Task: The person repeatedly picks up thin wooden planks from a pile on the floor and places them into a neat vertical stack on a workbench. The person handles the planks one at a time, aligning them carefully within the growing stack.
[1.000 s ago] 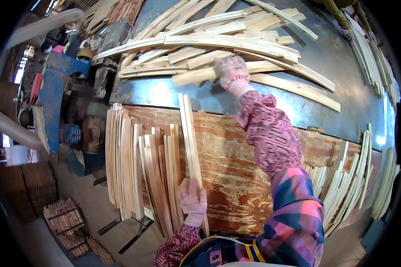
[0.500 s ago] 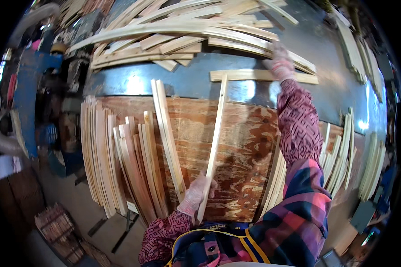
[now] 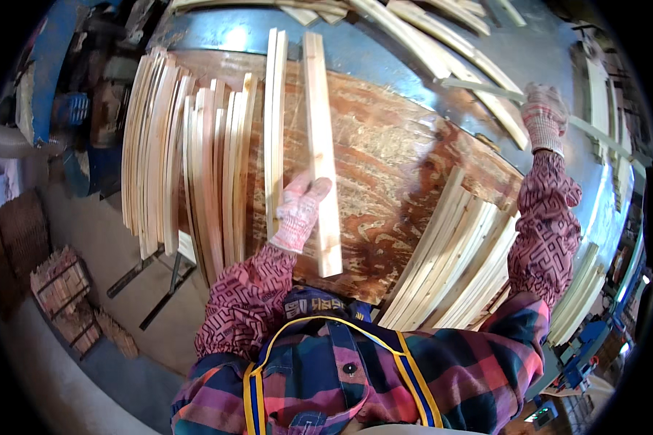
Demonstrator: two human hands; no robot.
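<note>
The left hand [image 3: 297,210], in a pale knitted glove, rests with thumb and fingers close together at the left edge of a broad pale strip [image 3: 321,130]. Part of the glove overlaps that edge; whether fingers close beneath it cannot be told. Most of the strip stretches beyond the hand, and its squared near end sits a little closer to the wearer. The right hand [image 3: 544,116], gloved alike and reaching far out, curls its fingers around a thin greenish strip [image 3: 602,134], which emerges on both sides of the fist.

Largest is the bench [image 3: 384,138], its plywood top reddish brown, with worn, wavy, blotchy grain. Along its far side runs a smooth blue metal surface [image 3: 334,52] with bright reflections. At left, a row of strips [image 3: 152,145] stands closely packed, narrow and straight-edged, cream to pinkish brown, with uneven far ends. At right, a slanting bundle of strips [image 3: 450,254] lies side by side, pale yellow with small knots. Loose boards [image 3: 400,38] cross the metal at differing angles, some slightly bowed. Smallest is a slim pair of pale strips [image 3: 274,109], lengthwise just left of the broad strip.
</note>
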